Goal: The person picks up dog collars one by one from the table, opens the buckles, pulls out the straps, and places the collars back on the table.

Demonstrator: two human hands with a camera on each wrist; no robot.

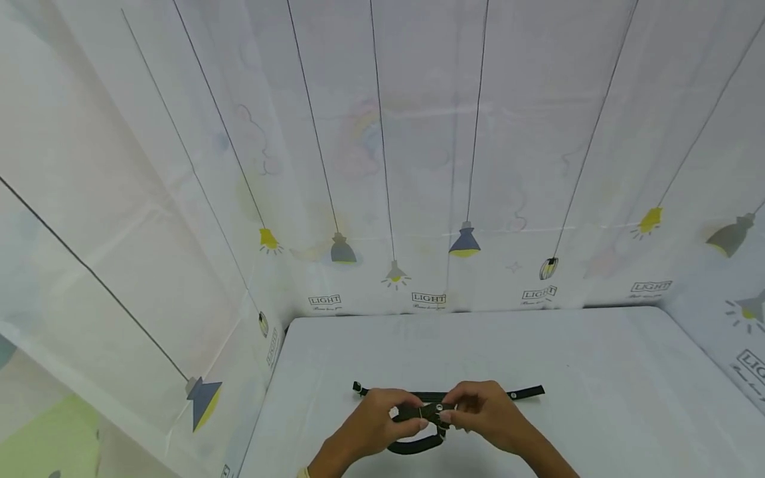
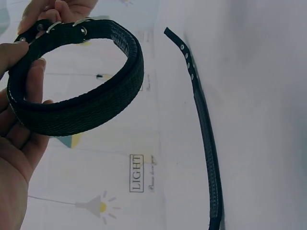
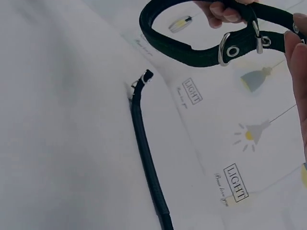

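A dark pet collar (image 2: pixel 103 108), bent into a loop, is held up between both hands over the table. My left hand (image 1: pixel 382 421) grips its band near the buckle, thumb on one face and fingers behind. My right hand (image 1: pixel 487 413) pinches the strap end beside the buckle with thumb and fingertips. In the right wrist view the strap passes through the metal buckle (image 3: pixel 258 37), next to a D-ring (image 3: pixel 222 50) and a metal eyelet (image 3: pixel 233 51). A second dark collar (image 1: pixel 527 392) lies unfastened and stretched out on the table behind the hands, with eyelets along one end.
The white table (image 1: pixel 615 385) runs back to a wall sheet (image 1: pixel 538 133) printed with hanging lamps and the word LIGHT. A similar sheet hangs close on the left. A pale green patch (image 1: pixel 54 438) shows at the lower left.
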